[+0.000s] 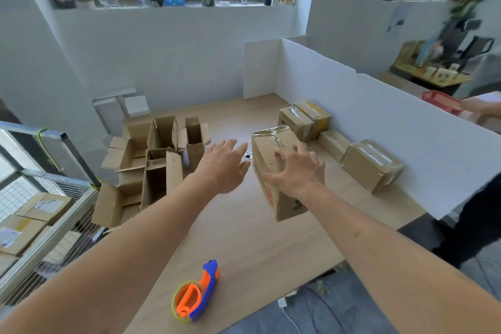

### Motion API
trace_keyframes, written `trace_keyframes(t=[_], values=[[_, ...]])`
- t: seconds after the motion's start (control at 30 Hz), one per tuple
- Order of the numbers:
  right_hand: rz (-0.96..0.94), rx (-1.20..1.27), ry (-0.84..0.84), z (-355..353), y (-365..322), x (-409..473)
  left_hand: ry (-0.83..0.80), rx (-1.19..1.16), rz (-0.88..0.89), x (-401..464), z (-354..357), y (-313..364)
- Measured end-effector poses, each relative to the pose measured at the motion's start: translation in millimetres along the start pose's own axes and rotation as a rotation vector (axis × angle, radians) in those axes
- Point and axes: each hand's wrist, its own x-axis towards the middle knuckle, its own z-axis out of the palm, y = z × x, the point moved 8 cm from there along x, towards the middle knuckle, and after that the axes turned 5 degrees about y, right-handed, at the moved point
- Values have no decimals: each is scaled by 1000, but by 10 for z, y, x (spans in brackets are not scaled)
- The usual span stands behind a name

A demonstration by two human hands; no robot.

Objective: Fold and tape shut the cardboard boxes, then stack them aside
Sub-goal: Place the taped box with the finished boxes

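A taped cardboard box [268, 168] is tilted above the wooden table [244, 230], a little right of centre. My right hand [296, 171] grips it from the top, fingers curled over its upper edge. My left hand [223, 164] hovers just left of the box with fingers spread, touching nothing. Several taped boxes [371, 165] lie in a row along the white partition at the right. Several open, unfolded boxes [160, 160] stand clustered at the table's left side. A blue and orange tape dispenser [196, 293] lies near the table's front edge.
A white partition wall [379, 116] borders the table's right and back. A wire cage [40, 214] with more boxes stands at the left. A small dark hole [248, 155] marks the table's middle. Another person's hand and a red basket [440, 100] show beyond the partition.
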Motion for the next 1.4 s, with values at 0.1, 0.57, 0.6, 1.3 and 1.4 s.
trace_keyframes(t=[0.1,0.57,0.6,1.3,1.4], values=[[0,7,34,-191,225,131,3,2,1,181,-75,234],[-52,0,34,-723,2063,1098,24,-33,-66,1458,240,1884],[-53,1,29,-714,2198,1149,19,-33,-70,1534,301,1991],[13,23,-201,751,3263,2807,-214,-75,-84,3300,2017,2187],[20,35,-236,949,3258,3015,-240,-91,-104,3464,2183,2103]])
